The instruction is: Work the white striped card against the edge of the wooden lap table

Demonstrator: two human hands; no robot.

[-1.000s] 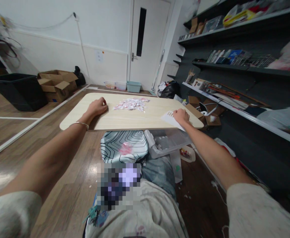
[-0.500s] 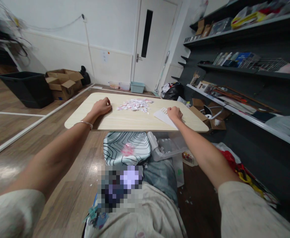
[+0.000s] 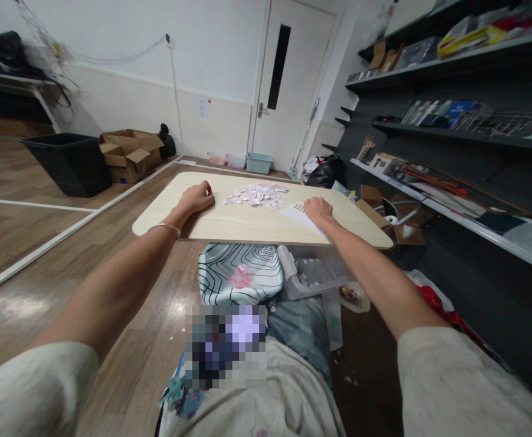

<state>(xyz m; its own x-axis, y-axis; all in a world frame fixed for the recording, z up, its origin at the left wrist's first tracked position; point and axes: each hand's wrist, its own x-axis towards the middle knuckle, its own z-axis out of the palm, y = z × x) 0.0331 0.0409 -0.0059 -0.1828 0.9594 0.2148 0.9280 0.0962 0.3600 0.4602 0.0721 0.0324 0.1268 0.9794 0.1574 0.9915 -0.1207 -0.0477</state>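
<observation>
Both hands rest on a pale wooden tabletop (image 3: pixel 248 221). The left hand (image 3: pixel 197 197) is curled into a loose fist at the left side of the top, knuckles down on the wood, with nothing showing in it; a thin bracelet (image 3: pixel 166 228) circles its wrist. Just to its right, apart from it, lies a pile of small pink and white paper scraps (image 3: pixel 255 194). The right hand (image 3: pixel 318 209) lies on a white sheet (image 3: pixel 294 212) near the right edge, fingers bent over the paper; I cannot tell whether it pinches the sheet or only presses on it. The sheet lies flat, close beside the pile. Under the tabletop sit a line-patterned cushion (image 3: pixel 238 273) and a clear plastic box (image 3: pixel 314 273)
</observation>
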